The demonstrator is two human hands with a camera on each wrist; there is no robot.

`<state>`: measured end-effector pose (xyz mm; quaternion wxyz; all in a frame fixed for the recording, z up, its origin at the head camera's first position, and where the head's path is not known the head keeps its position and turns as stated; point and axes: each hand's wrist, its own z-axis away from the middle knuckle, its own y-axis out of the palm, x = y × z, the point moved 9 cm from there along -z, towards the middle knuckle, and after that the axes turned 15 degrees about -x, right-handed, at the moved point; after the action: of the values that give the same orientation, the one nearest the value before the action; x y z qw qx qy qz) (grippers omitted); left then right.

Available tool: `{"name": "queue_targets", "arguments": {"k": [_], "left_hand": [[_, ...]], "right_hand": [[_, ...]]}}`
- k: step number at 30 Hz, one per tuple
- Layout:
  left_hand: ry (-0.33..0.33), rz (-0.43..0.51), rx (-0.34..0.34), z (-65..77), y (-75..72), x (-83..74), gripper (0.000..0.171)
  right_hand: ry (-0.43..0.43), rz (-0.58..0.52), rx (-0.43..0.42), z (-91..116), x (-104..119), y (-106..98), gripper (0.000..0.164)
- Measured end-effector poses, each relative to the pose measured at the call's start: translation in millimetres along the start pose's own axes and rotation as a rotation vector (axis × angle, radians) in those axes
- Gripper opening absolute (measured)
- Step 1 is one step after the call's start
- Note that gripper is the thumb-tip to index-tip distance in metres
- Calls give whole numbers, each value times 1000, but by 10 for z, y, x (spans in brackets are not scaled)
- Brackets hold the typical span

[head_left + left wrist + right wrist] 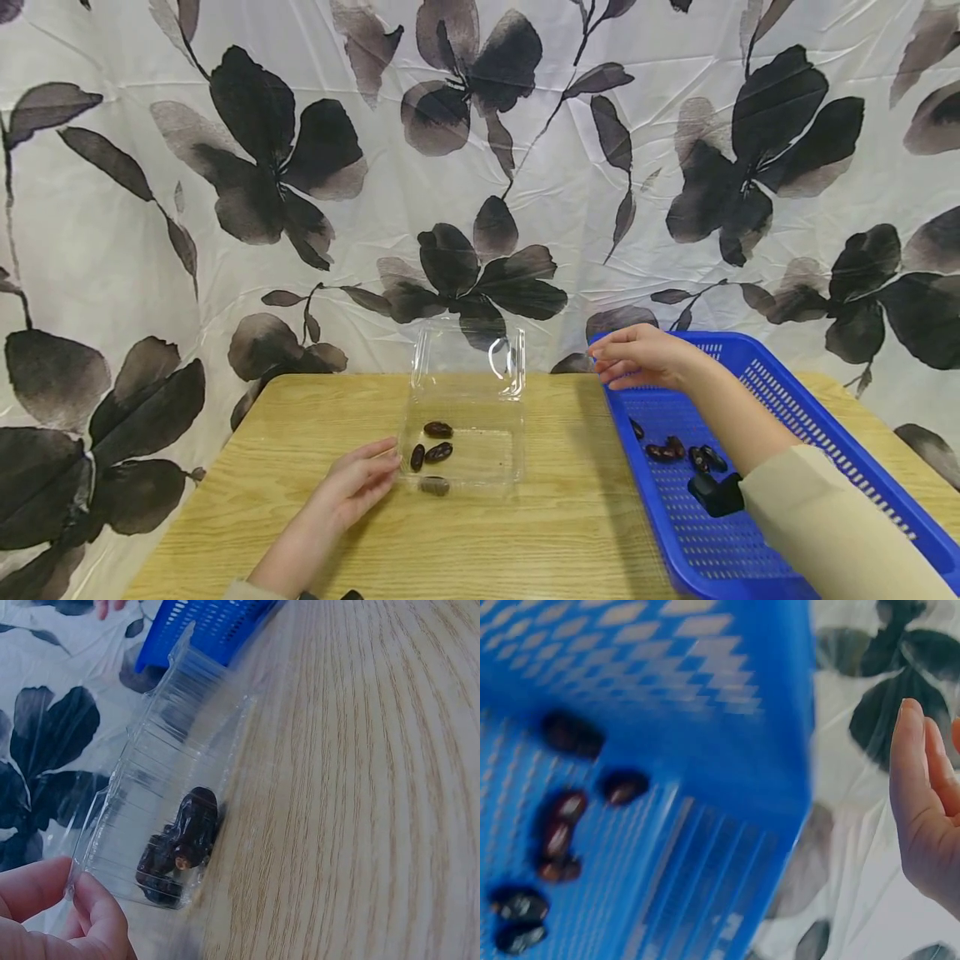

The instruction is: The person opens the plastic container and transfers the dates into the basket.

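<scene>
A clear plastic clamshell box (465,446) stands with its lid (468,362) raised at the back. Several dark brown dates (438,452) lie in its left part. At the box's left side, my left hand (358,483) pinches the rim between thumb and fingers, as the left wrist view shows (75,915). My right hand (645,358) is over the far left corner of the blue plastic basket (637,492), with nothing seen in its fingers. In the right wrist view its fingers (909,765) are fairly straight. Several more dates (663,452) lie on the basket floor.
The wood-grain table (555,533) carries the box in the middle and the basket at the right. A white cloth with dark flowers (465,167) hangs behind the table's far edge. The right forearm reaches across the basket.
</scene>
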<state>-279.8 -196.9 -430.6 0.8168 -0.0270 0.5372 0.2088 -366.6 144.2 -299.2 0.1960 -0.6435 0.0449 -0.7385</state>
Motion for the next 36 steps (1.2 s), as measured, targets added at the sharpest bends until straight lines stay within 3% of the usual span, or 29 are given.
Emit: {"name": "queue_targets", "arguments": {"k": [6,13,20,30,36], "left_hand": [[0,5,6,4,7,-4,58],[2,5,-1,5,-8,12,58],[6,2,14,-2,7,17,58],[0,15,6,3,-4,-1,58],[-1,13,8,20,2,-8,59]], "right_hand": [[-12,-9,64,-36,165,369,42],[17,-13,115,-78,180,800,38],[31,25,132,-111,179,1090,34],[87,70,155,-171,-51,1587,30],[69,110,163,-203,-225,1887,27]]}}
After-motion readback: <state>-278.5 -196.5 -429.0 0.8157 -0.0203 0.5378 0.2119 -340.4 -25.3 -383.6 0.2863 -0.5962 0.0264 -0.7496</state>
